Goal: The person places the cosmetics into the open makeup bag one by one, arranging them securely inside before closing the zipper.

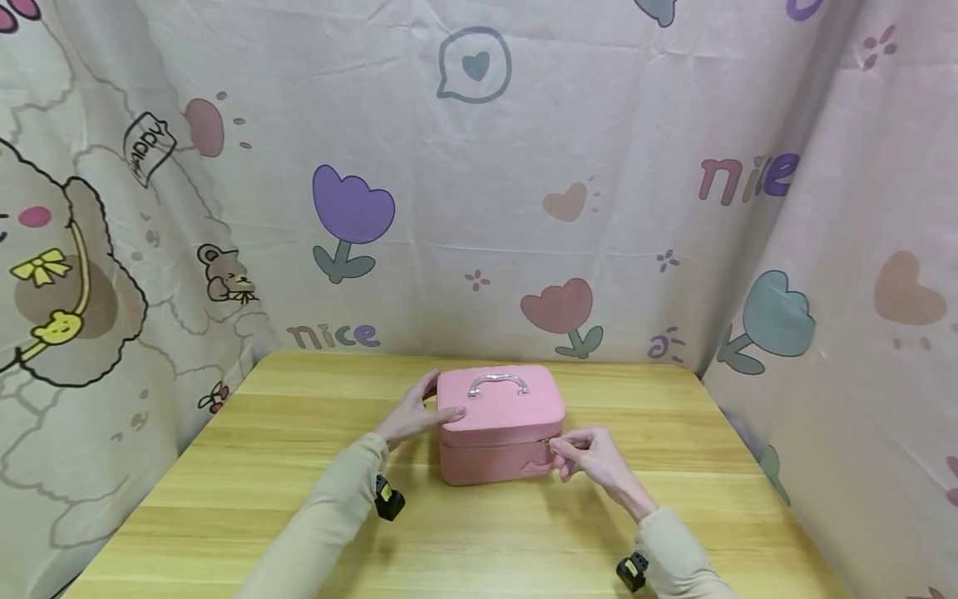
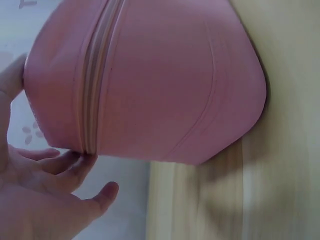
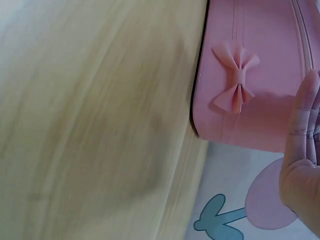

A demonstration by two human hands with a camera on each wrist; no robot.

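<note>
A pink cosmetic case (image 1: 486, 463) stands upright on the table with its lid down. Its silver handle (image 1: 499, 380) sits on top, and a pink bow (image 3: 239, 76) decorates the front. My left hand (image 1: 414, 413) holds the case at its left side, thumb over the lid and fingers against the side wall. Along that side runs the zipper (image 2: 100, 75), just under the lid. At the front right corner, my right hand (image 1: 595, 457) pinches the zipper pull (image 1: 548, 441) between thumb and fingertips; the fingers mostly hide the pull in the right wrist view.
The wooden table (image 1: 314, 449) carries the case near its back edge. A printed curtain (image 1: 449, 183) hangs right behind the table and along both sides. Each sleeve has a small black camera (image 1: 388, 499) at the wrist.
</note>
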